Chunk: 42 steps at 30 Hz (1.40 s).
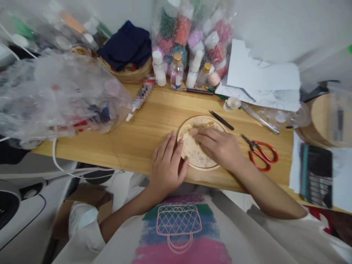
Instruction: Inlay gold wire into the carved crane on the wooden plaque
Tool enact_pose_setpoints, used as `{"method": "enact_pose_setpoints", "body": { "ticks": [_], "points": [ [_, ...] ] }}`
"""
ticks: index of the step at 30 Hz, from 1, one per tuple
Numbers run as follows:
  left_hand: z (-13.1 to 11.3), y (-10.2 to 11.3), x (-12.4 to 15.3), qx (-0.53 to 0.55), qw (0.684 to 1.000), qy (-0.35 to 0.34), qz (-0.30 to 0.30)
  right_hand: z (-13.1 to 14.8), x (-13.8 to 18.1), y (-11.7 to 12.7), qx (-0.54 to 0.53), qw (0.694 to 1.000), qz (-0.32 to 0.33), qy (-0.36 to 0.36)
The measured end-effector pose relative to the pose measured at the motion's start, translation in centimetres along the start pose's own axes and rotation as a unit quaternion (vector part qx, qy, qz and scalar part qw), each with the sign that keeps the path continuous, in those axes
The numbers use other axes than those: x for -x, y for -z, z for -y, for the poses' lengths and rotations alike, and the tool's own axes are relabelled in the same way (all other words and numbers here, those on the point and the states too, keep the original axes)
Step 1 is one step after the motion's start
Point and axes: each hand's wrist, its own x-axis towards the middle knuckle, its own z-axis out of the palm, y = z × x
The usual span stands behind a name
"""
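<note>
Disc: wooden disc [192, 154] is laid flat betw. both hands.
L: left hand [167, 167] is rested on disc's left rim, fingers flat, nothing gripped.
R: right hand [220, 146] is spread over disc centre, nearer gold wire [202, 125]; pinch can't be told.

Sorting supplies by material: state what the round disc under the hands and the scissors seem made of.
The round disc: apparently pale wood, matte, with drawn lines and gold trim near its top edge. The scissors: grey, metal-looking blades; glossy red handles, probably plastic.
</note>
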Motion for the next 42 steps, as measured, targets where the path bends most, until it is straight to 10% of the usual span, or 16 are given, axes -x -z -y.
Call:
{"method": "enact_pose_setpoints", "body": {
  "ticks": [42],
  "points": [
    [-0.04, -0.07, 0.25, -0.015, 0.999, -0.012, -0.032, 0.7, -0.68, -0.99, -0.002, 1.0, -0.009, 0.022]
  ]
}}
